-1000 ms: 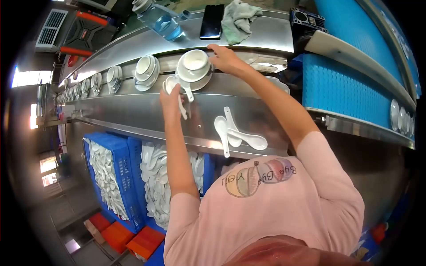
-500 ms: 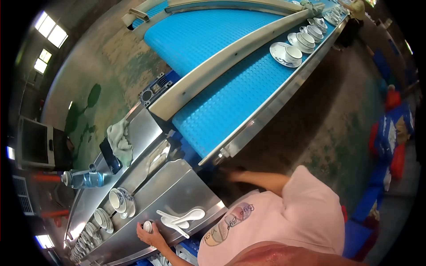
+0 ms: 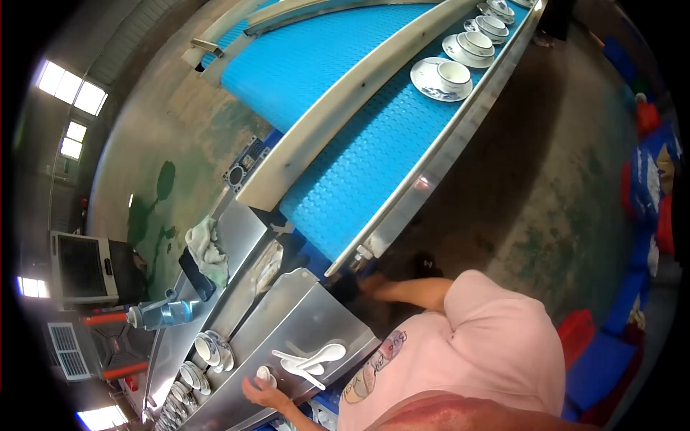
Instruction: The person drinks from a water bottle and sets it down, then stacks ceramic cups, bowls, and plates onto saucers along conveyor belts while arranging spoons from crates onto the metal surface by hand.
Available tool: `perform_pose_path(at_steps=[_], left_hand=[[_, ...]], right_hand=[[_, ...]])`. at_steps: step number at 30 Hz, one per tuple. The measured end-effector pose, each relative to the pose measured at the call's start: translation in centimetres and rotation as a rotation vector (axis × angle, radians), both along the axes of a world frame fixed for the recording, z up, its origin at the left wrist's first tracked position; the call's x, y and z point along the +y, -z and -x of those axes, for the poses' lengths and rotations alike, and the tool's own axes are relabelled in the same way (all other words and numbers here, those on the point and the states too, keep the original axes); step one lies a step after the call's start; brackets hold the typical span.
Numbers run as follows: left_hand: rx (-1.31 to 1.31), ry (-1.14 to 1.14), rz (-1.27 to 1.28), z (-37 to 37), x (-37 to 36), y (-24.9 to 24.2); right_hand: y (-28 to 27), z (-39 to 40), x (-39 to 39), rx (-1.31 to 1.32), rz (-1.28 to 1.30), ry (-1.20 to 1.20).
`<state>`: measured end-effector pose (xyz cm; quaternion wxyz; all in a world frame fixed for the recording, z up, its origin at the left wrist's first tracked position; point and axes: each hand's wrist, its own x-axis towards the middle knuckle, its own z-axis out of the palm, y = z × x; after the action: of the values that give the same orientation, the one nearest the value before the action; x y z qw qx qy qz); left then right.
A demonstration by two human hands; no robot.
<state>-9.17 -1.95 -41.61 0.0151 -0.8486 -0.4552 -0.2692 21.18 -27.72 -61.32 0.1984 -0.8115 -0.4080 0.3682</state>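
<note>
A blue conveyor belt is carrying bowls on saucers above stained flooring, marking a tableware factory.

Bluish bottle, dark phone beside crumpled cloth, green-stained floor, bright windows

The left hand curls, well apart from the right hand.

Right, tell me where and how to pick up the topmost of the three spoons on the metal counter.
Pinch the topmost spoon by its bowl's side edges, from above at the bowl end. That seems best: the bowl juts beyond the other spoons, while the handle lies across them.
</note>
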Motion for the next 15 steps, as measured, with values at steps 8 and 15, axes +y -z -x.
perform_pose_path(at_steps=[8, 15], left_hand=[[-0.325, 0.164, 0.016, -20.3, -9.7, -10.2], [-0.210, 0.719, 0.493, -51.1, -32.1, -6.9]], right_hand=[[-21.1, -14.8, -14.6, 0.478, -0.330, -0.286], [-31.4, -39.2, -35.9, 0.234, -0.707, 0.375]])
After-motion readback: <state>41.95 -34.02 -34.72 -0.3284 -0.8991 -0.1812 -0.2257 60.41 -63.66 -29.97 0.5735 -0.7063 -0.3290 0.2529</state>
